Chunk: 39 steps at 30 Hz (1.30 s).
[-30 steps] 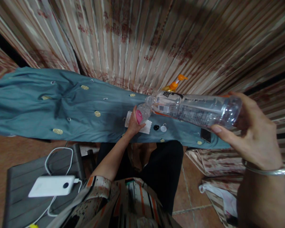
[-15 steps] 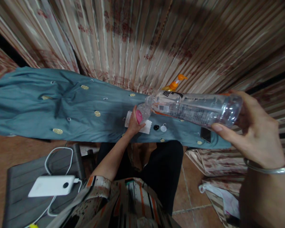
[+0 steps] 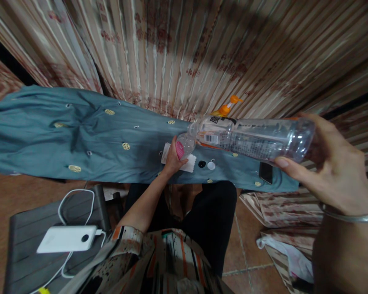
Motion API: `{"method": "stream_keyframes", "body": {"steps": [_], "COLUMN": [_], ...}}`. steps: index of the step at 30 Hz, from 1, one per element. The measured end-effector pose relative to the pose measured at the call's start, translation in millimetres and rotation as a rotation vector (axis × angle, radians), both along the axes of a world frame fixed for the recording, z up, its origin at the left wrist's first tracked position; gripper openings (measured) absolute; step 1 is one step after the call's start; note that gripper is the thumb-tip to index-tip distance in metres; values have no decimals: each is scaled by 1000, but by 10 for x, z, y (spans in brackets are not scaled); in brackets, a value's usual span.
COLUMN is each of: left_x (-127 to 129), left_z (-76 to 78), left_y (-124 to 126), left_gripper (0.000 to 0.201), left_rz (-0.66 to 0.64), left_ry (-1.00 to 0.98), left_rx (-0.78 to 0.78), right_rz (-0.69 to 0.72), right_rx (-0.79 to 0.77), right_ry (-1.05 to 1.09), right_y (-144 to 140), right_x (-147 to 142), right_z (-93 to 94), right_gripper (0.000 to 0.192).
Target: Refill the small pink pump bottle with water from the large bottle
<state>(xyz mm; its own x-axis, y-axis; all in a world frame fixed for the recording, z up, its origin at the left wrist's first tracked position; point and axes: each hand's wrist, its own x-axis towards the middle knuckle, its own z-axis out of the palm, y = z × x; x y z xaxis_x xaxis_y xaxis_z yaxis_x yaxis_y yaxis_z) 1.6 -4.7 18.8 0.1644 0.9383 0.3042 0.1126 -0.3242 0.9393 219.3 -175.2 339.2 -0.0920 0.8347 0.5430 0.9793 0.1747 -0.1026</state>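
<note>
The right hand (image 3: 334, 175) gripped the base of a large clear bottle (image 3: 251, 139), tipped toward a small bottle (image 3: 184, 147) clasped upright by the left hand (image 3: 173, 159) on the desk (image 3: 79, 134); it looked light but slippery.

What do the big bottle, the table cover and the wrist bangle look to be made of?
Big bottle: clear, glossy plastic, seemingly; printed label, see-through ribbed wall. Table cover: matte teal woven cloth, creased, with stitched yellow motifs. Bangle: probably polished silvery metal, with bright glints.
</note>
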Motion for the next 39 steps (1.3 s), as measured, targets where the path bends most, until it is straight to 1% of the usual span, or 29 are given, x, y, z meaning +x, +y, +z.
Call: {"method": "stream_keyframes", "body": {"steps": [4,10,15,20,26,33,39], "left_x": [10,24,20,6,-1,0,20], "left_z": [-40,-73,-50,-24,-24,-21,-3], "left_y": [13,29,15,0,2,8,3], "left_gripper": [129,127,126,125,127,129,129], "left_rz": [3,4,7,-2,2,-10,3], "left_ry": [-43,-68,-59,-29,-26,-37,-44], "left_rx": [17,19,4,-2,16,-6,-17], "right_rz": [-1,-34,-49,-75,-70,-129,-110], "right_rx": [-1,-32,-38,-51,-30,-66,-55], "right_ry": [-37,-18,-7,-16,-8,-3,-31], "right_y": [13,23,30,39,54,58,69], "right_x": [-14,5,-4,-20,-10,-27,-16], "right_z": [25,48,65,79,83,125,144], "right_gripper": [96,102,104,102,100,107,104]}}
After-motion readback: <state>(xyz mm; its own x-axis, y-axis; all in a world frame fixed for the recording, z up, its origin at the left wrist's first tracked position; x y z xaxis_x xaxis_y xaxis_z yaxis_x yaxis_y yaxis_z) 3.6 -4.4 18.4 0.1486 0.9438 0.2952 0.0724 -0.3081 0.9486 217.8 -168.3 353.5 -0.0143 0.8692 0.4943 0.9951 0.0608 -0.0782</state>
